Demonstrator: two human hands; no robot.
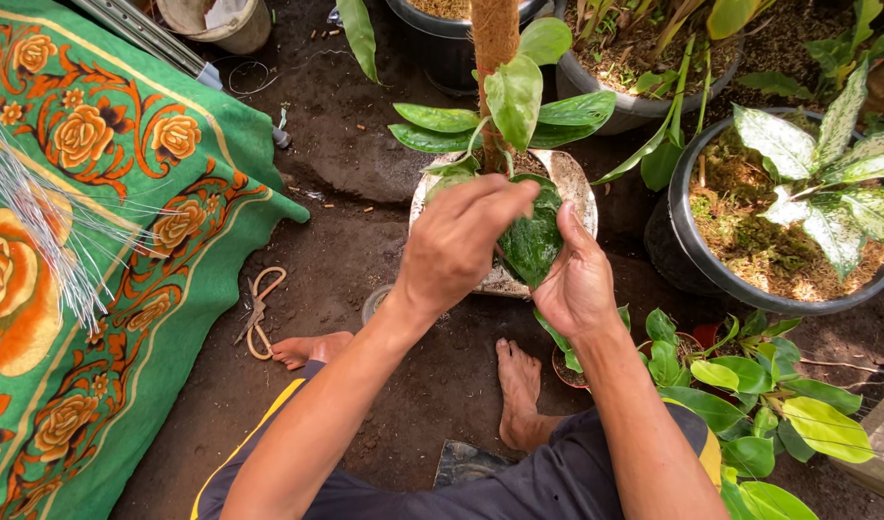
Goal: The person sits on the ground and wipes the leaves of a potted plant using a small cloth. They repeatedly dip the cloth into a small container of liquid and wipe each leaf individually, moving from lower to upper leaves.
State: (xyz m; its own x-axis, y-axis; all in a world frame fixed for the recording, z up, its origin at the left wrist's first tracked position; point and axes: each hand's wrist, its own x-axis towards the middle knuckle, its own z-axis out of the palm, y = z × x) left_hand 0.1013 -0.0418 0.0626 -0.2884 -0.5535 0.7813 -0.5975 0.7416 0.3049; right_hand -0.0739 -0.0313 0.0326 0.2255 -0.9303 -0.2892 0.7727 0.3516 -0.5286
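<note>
A big dark leaf (pixel 533 241) is held between both hands, just above the white pot (pixel 578 188) at centre, w/ the pole (pixel 495 39) rising behind it. The left hand (pixel 456 241) is laid over the leaf's upper left edge, fingers curled & pinched on it; the right hand (pixel 576 279) is cupped under the leaf's right side, thumb pressed along its edge, so the leaf is gripped from both sides. Lighter green leaves (pixel 514 96) are spread round the pole above the hands. The pot is set on bare soil (pixel 365 154), near the person's bare feet (pixel 519 380). Scissors (pixel 259 313) are seen on the soil to the left, beside a green cloth (pixel 124 193) w/ orange flowers. A black pot (pixel 692 250) w/ a speckled plant (pixel 827 164) is placed at right, close to the white pot. A small leafy plant (pixel 750 404) is seen by the right forearm.
</note>
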